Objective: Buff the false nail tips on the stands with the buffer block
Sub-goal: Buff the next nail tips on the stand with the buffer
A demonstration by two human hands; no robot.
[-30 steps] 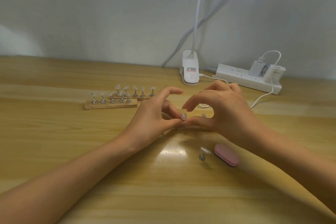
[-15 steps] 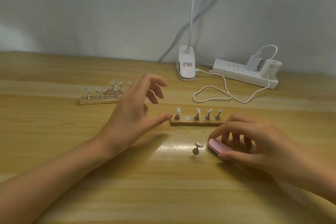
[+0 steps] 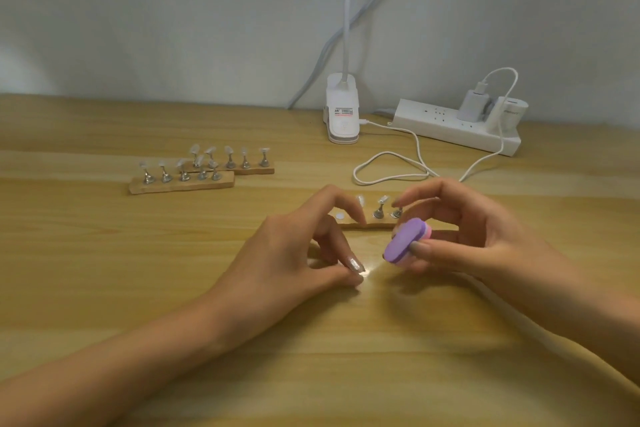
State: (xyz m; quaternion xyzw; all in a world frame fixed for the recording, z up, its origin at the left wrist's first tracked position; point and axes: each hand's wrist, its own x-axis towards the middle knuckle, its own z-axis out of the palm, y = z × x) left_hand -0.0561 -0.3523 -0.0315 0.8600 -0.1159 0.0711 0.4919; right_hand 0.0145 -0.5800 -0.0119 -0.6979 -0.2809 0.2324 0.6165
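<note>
Gripping the buffer block, the right hand sits just right of the loose stand the left hand pinches.

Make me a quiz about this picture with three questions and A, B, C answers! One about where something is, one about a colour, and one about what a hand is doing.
1. Where is the white power strip?
A. At the back right, by the wall
B. In the left hand
C. On top of a wooden base

2. What colour is the broad face of the buffer block that we can see?
A. Green
B. Purple
C. Black

3. What is the right hand doing?
A. Lying flat and empty
B. Pulling a cable
C. Holding the buffer block

Answers: 1 A, the strip lies along the foot of the wall, far right. 2 B, the face turned to us is purple, with a pink layer behind it. 3 C, the thumb and fingers curl round the block, lifted off the wood.
</note>
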